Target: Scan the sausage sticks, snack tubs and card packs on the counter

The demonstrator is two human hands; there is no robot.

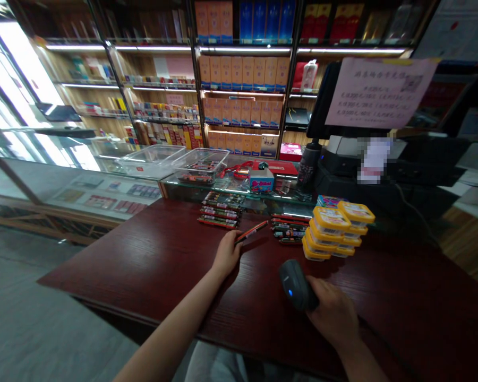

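My left hand point(227, 253) is closed on one end of a thin, flat dark packet with an orange-red edge point(253, 231), held tilted just over the brown table. Similar packets lie in a left stack point(220, 210) beyond that hand and in a right stack point(289, 228) behind the yellow-lidded tubs. In my right hand point(334, 307) is a dark handheld barcode scanner point(298, 286) with a blue light on top. Its head points forward and left, apart from the packet. What is printed on the packet is too small to read.
Yellow-lidded tubs point(330, 236) stand stacked at the right. Behind the table, a glass counter point(231, 185) carries clear plastic bins point(153, 159) and a small blue-pink box point(262, 180). A monitor with a taped paper sign point(378, 93) stands back right. The scanner's cable point(382, 339) trails right.
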